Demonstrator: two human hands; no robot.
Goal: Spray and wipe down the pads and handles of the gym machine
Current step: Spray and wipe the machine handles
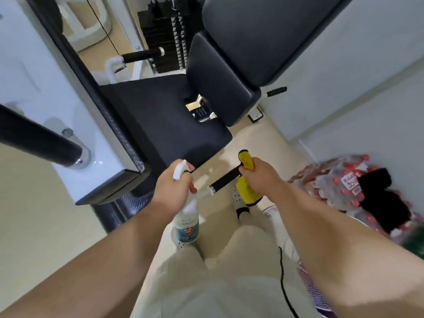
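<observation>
My left hand (175, 189) holds a white spray bottle (186, 220) by its neck, a finger on the trigger, nozzle toward the black seat pad (165, 125). My right hand (259, 177) grips a yellow cloth (246, 191) wrapped over the end of a black handle grip (223, 179) that juts out below the seat. The dark back pad (229, 72) stands behind the seat. A second black handle (142, 55) shows further back on the left.
The weight stack (165, 42) rises behind the seat. A white machine arm with a black roller (39, 141) and padded edge crosses the left side. Packs of red-capped bottles (339, 189) lie at the right by the wall. A black cable (283, 283) runs over the floor by my legs.
</observation>
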